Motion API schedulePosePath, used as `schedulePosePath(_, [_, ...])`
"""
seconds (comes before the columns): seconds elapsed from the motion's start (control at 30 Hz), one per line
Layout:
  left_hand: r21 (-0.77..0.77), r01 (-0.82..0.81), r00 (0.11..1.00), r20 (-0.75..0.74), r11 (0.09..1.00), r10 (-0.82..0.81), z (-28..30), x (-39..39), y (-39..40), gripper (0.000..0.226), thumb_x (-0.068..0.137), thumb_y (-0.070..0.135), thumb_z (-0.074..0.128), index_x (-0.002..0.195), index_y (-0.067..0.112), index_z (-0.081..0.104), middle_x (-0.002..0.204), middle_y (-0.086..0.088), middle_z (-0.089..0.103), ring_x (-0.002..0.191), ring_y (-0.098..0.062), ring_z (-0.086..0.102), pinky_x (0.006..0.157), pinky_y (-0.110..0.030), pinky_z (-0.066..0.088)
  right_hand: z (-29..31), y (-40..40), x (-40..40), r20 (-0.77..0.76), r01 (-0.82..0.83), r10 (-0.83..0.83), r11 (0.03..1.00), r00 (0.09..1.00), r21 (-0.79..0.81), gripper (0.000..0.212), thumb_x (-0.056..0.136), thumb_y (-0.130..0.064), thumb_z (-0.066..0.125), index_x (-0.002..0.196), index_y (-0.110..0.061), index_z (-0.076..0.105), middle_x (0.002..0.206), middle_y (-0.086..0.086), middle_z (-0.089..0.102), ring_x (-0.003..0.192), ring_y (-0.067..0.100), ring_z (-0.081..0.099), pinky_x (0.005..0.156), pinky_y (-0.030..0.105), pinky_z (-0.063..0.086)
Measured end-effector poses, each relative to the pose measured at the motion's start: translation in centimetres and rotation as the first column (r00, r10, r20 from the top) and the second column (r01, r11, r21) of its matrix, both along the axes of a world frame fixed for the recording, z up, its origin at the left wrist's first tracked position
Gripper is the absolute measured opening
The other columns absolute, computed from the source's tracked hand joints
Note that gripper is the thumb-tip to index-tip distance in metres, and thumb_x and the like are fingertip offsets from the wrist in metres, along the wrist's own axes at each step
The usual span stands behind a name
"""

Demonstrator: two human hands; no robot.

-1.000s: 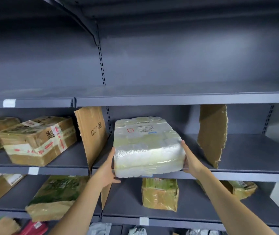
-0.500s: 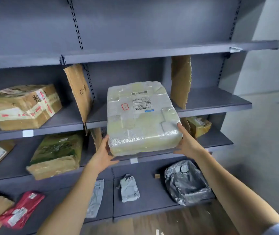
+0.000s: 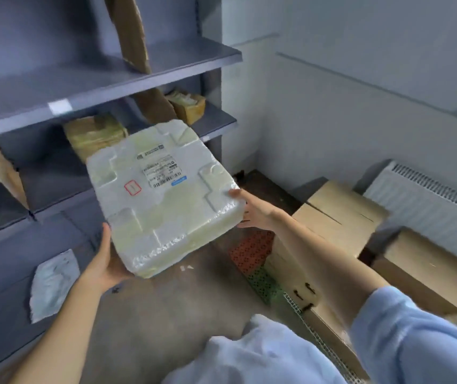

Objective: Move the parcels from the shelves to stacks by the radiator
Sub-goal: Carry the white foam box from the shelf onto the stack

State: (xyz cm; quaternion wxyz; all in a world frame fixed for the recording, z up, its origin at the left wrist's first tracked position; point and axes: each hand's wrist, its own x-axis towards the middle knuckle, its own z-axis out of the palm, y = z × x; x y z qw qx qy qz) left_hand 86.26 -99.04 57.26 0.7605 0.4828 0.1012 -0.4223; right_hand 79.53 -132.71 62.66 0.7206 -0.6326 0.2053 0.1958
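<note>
Here the white foam parcel (image 3: pixel 163 195) is carried clear of the shelves (image 3: pixel 105 87), tilted, grasped at opposite edges by the left grip (image 3: pixel 105 261) and right grip (image 3: pixel 255 212), presumably for balance toward the cardboard stacks (image 3: pixel 341 214) beside the radiator (image 3: pixel 427 200).

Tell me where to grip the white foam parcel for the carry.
Grip the foam parcel by its two opposite short sides, left hand under the near-left corner, right hand on the right edge. It is broad, flat and film-slick, so one-sided holds would likely slip.
</note>
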Motion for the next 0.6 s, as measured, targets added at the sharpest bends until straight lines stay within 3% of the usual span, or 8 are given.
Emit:
schedulePosePath(0.07, [0.047, 0.140, 0.990, -0.020, 0.989, -0.140, -0.5, -0.2, -3.7, 0.070, 0.062, 0.084, 0.044, 0.107, 0.037, 0.070, 0.117, 0.004, 0.068, 0.107, -0.025, 0.063, 0.080, -0.056, 0.050, -1.1, -2.7, -3.0, -0.039, 0.136, -0.135, 0.990, 0.990, 0.025, 0.092, 0.066, -0.059, 0.068, 0.143, -0.025, 0.030, 0.149, 0.008, 0.036, 0.133, 0.030, 0.039, 0.114, 0.048, 0.029])
schedulePosePath(0.13, [0.111, 0.269, 0.963, -0.042, 0.957, -0.266, -0.9, -0.2, -8.0, 0.064, 0.065, 0.078, 0.049, 0.110, 0.035, 0.066, 0.115, 0.002, 0.070, 0.100, -0.026, 0.068, 0.075, -0.055, 0.053, -2.0, -5.9, -6.0, -0.065, 0.318, -0.314, 0.946, 0.947, 0.065, 0.096, 0.067, -0.063, 0.066, 0.145, -0.022, 0.027, 0.149, 0.008, 0.034, 0.132, 0.032, 0.039, 0.114, 0.049, 0.030])
schedulePosePath(0.23, [0.076, 0.445, 0.894, -0.087, 0.892, -0.439, -1.7, -0.6, -16.3, 0.068, 0.068, 0.069, 0.056, 0.124, 0.030, 0.057, 0.122, -0.004, 0.066, 0.113, -0.033, 0.060, 0.084, -0.059, 0.049, -2.8, -10.8, -10.9, -0.096, 0.619, -0.612, 0.781, 0.785, 0.079, 0.098, 0.070, -0.067, 0.060, 0.147, -0.021, 0.021, 0.153, 0.008, 0.025, 0.136, 0.034, 0.032, 0.112, 0.049, 0.031])
schedulePosePath(0.3, [0.065, 0.529, 0.847, -0.103, 0.846, -0.521, -2.5, -2.1, -23.1, 0.075, 0.068, 0.065, 0.057, 0.133, 0.029, 0.048, 0.127, -0.006, 0.062, 0.117, -0.034, 0.055, 0.085, -0.060, 0.048, -3.5, -13.9, -14.6, -0.121, 0.747, -0.738, 0.661, 0.664, 0.070, 0.105, 0.070, -0.068, 0.058, 0.150, -0.023, 0.007, 0.157, 0.008, 0.017, 0.140, 0.036, 0.024, 0.113, 0.054, 0.026])
schedulePosePath(0.47, [-0.092, 0.589, 0.775, -0.218, 0.803, -0.594, -3.6, -11.5, -39.7, 0.098, 0.056, 0.061, 0.072, 0.140, 0.028, 0.032, 0.136, -0.016, 0.047, 0.122, -0.041, 0.048, 0.096, -0.062, 0.042, -5.5, -20.0, -23.8, -0.242, 0.869, -0.835, 0.469, 0.495, 0.161, 0.117, 0.070, -0.062, 0.063, 0.144, -0.035, -0.024, 0.159, 0.007, -0.003, 0.142, 0.043, 0.012, 0.109, 0.066, 0.017])
schedulePosePath(0.53, [-0.111, 0.574, 0.778, -0.235, 0.812, -0.582, -3.3, -16.3, -45.7, 0.106, 0.051, 0.059, 0.077, 0.140, 0.027, 0.029, 0.138, -0.018, 0.042, 0.123, -0.042, 0.045, 0.097, -0.062, 0.041, -6.0, -22.9, -26.5, -0.242, 0.864, -0.831, 0.461, 0.501, 0.203, 0.132, 0.052, -0.069, 0.070, 0.145, -0.039, -0.018, 0.159, 0.005, 0.005, 0.142, 0.042, 0.017, 0.105, 0.068, 0.020])
schedulePosePath(0.6, [-0.057, 0.541, 0.810, -0.234, 0.839, -0.538, -3.2, -20.6, -50.7, 0.102, 0.052, 0.058, 0.075, 0.138, 0.026, 0.029, 0.136, -0.018, 0.041, 0.122, -0.041, 0.044, 0.092, -0.060, 0.046, -6.7, -26.3, -28.8, -0.224, 0.840, -0.821, 0.459, 0.526, 0.290, 0.131, 0.044, -0.073, 0.070, 0.149, -0.035, 0.001, 0.157, 0.003, 0.020, 0.142, 0.037, 0.022, 0.109, 0.066, 0.018])
